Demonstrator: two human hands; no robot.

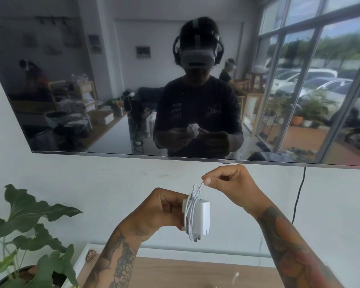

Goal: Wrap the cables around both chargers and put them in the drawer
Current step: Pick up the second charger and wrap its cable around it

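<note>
Potted plant (29, 221), leafy, at the left edge of the wooden cabinet top (175, 273), pot partly cut off by the frame. Left hand (160, 213), raised above the cabinet top, fingers curled round the left side of the white charger (202, 217), holding it firmly. Charger: long axis upright, plug prongs pointing down; several turns of white cable (190, 213) already lie lengthwise round its body, on the side next to the left hand. Right hand (231, 183), up and to the right of the charger, thumb and forefinger pinching the free end of the cable, which runs short and taut from the charger's top to the pinch. Judgement: little loose cable remains, so the wrap on this charger looks nearly complete; the right hand is placed to lay or tuck the last bit over the top. A small white object (236, 275) lies on the cabinet top near the lower frame edge, possibly part of the second charger; cannot tell. No drawer visible. Behind: white wall, wall-mounted dark television (112, 80) reflecting the room, a black cord (298, 194) hanging from it at right.
</note>
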